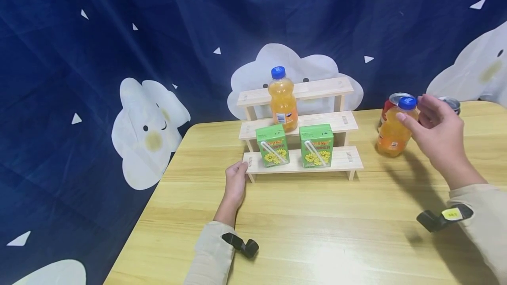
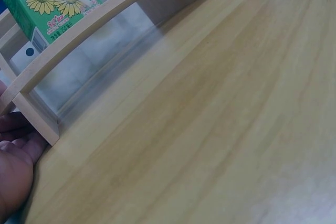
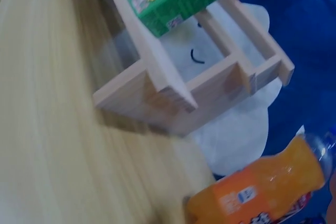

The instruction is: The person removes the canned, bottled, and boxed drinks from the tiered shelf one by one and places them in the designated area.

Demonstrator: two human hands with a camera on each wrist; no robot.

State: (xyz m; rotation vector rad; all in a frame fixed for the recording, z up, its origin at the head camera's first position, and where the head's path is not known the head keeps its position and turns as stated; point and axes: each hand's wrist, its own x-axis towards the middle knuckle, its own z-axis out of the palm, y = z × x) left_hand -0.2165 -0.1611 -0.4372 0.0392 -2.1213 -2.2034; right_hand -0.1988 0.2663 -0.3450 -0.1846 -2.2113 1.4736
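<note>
A light wooden three-tier shelf [image 1: 340, 120] stands on the table. Two green drink cartons with straws, a left carton [image 1: 273, 146] and a right carton [image 1: 317, 146], are on its lowest tier. On the middle tier an orange soda bottle [image 1: 283, 100] with a blue cap stands upright. My left hand [image 1: 236, 181] holds the left end of the lowest tier, its thumb near the top edge. A second orange soda bottle [image 1: 394, 133] stands right of the shelf. My right hand [image 1: 443, 140] is at its neck, thumb in front, the other fingers loosely bent beside the cap; firm contact is unclear.
Behind the second bottle are a red can [image 1: 390, 102] and another can [image 1: 451, 102], partly hidden by the bottle and right hand. A dark blue curtain [image 1: 190, 8] with white clouds hangs behind the wooden table [image 1: 301, 223].
</note>
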